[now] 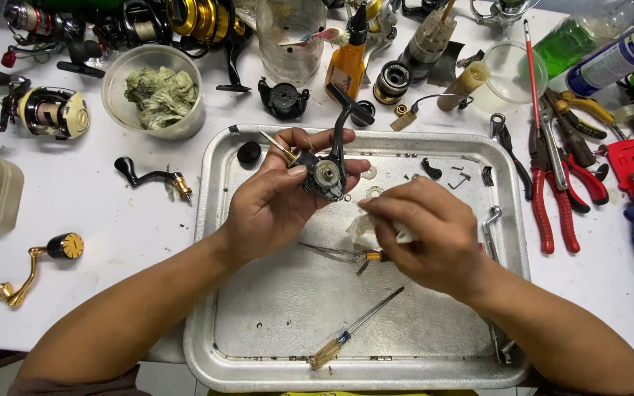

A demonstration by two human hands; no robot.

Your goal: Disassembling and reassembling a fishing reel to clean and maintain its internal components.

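Reel body held over dented metal tray [218, 220] at counter's near edge.
L hand [269, 202] closed round black open-sided fishing reel body [324, 176]; R hand [427, 235] pinched shut on white crumpled cloth [365, 231].

Tray [221, 323]: bare metal, dull silver, scuffed and scratched. Reel body [326, 176] in left hand [273, 202]: black, semi-gloss, with a matt grey metal disc exposed. Right hand [423, 235] pinches a white soft wad [365, 231], cloth or paper, cannot tell which. Screwdriver [354, 330]: bright steel shaft, translucent amber plastic handle. Pliers [552, 198]: glossy red grips.
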